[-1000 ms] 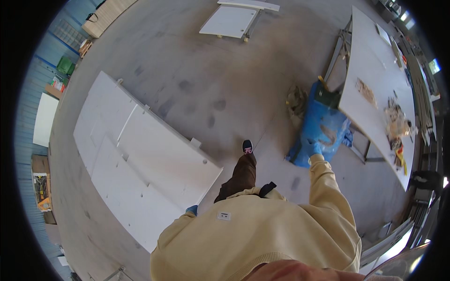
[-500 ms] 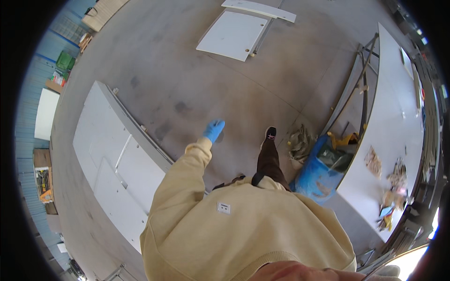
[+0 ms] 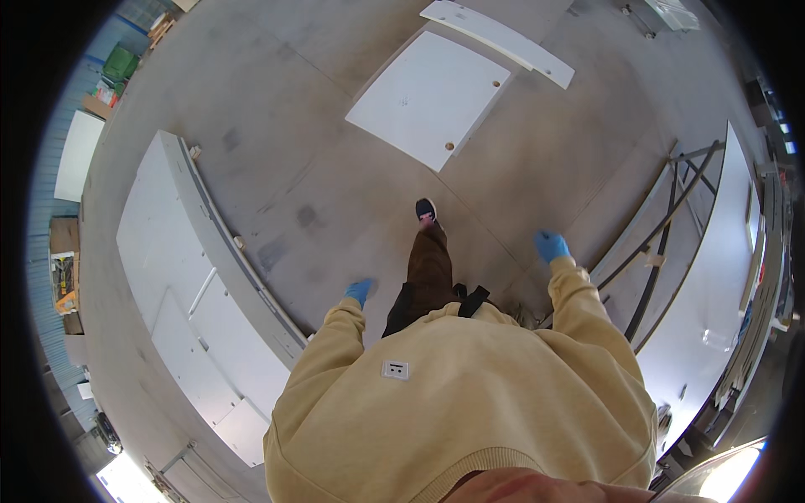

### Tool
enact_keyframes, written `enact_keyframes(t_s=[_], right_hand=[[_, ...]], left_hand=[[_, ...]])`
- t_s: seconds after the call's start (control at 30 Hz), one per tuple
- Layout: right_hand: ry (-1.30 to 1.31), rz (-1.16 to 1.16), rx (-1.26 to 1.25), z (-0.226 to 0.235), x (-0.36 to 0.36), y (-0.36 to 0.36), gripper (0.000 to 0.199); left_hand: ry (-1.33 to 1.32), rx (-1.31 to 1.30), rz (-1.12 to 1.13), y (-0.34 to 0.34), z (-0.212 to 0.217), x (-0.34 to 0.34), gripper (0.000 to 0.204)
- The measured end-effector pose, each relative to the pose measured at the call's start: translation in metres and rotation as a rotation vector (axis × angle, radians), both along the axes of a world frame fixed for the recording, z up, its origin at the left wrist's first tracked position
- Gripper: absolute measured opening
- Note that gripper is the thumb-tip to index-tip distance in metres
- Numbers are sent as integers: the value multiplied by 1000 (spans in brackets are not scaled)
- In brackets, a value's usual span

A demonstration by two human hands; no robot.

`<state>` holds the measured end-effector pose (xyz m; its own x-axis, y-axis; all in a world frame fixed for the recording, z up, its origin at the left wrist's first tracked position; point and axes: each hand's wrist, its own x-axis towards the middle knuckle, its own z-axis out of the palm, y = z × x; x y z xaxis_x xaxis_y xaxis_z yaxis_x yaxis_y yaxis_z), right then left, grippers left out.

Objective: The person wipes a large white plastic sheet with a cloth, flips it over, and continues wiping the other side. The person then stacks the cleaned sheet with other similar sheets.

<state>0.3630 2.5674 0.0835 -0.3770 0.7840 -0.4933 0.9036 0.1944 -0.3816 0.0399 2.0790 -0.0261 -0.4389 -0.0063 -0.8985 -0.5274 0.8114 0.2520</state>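
Hanging apart above the smooth grey floor (image 3: 327,159), blue-gloved left hand (image 3: 359,291) and blue-gloved right hand (image 3: 551,245): spread or closed, I cannot tell.

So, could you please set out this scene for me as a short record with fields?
Left hand: left hand in a blue glove, no object seen in it; nearest the left panels
Right hand: right hand in a blue glove, nothing visibly held; nearest the right table
Ahead: square panel, white, two brown round spots near its corners; white strip beyond it
Feet: one dark shoe in view
Far left: green bin
Unclear: whether the fingers are curled
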Motion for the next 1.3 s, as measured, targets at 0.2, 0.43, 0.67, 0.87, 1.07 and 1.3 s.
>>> enact_keyframes(t_s=[0.2, 0.43, 0.67, 0.87, 1.07, 1.3], right_hand=[[206, 57, -68, -28, -149, 116, 46], [-343, 252, -491, -100, -193, 152, 47], [-386, 478, -451, -166, -267, 245, 46], [-273, 512, -50, -241, -359, 395, 39], [150, 485, 427, -275, -484, 541, 39], [52, 521, 468, -304, -536, 594, 44]], left_hand=[[167, 86, 12, 129, -116, -117, 46], [170, 209, 8, 339, -77, -187, 48], [186, 2, 208, 396, -193, -226, 85], [160, -101, 690, 472, -187, -256, 93], [173, -156, 916, 524, -207, -273, 101], [286, -290, 1091, 563, -243, -290, 78]])
